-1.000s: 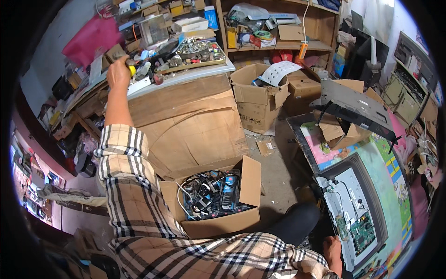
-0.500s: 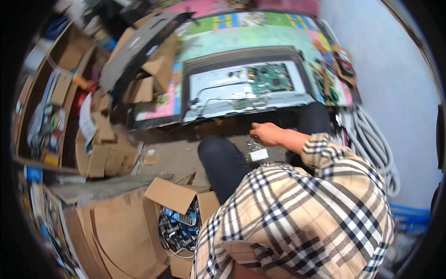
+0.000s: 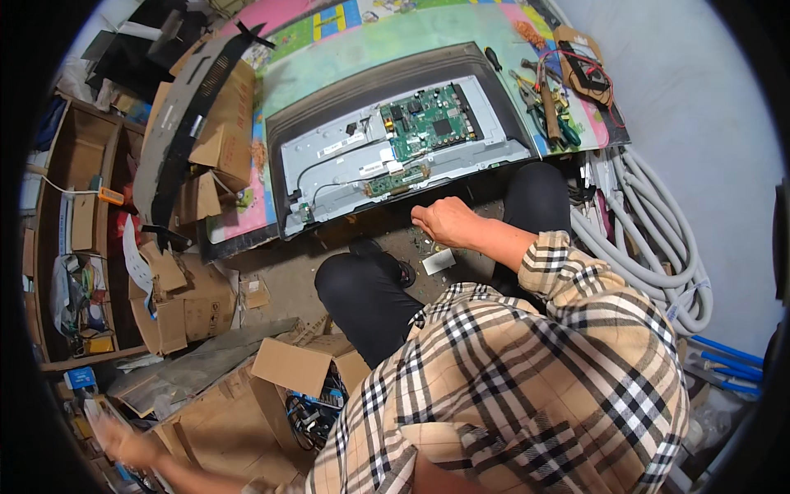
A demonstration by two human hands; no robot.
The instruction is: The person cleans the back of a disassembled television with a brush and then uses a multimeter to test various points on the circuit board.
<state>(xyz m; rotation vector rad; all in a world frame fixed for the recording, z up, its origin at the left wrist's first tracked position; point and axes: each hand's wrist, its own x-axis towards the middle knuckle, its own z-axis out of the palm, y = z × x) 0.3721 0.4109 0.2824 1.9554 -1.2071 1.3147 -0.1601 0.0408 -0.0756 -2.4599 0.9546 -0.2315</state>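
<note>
My right hand (image 3: 447, 221) is closed just below the front edge of an opened flat screen (image 3: 306, 154); anything in its fingers is hidden. The screen lies on a mat (image 3: 284, 66), with a green circuit board (image 3: 424, 121), a smaller board (image 3: 397, 183) and cables on its metal back. My left hand (image 3: 125, 440) reaches low on the left, smeared by motion, among small clutter; what it touches is unclear. Pliers (image 3: 527, 95) and other tools lie right of the screen, with a meter (image 3: 586, 64) and red leads.
A removed dark back cover (image 3: 177, 115) leans on cardboard at the left. Wooden shelves (image 3: 82, 156), a torn carton (image 3: 193, 313) and an open box of cables (image 3: 314, 416) stand left and below. Coiled grey hose (image 3: 675, 263) lies beside the right wall.
My view has swung right from the cluttered shelves to the opened screen. My left hand has come away from where it gripped something on the bench and is now blurred at lower left.
</note>
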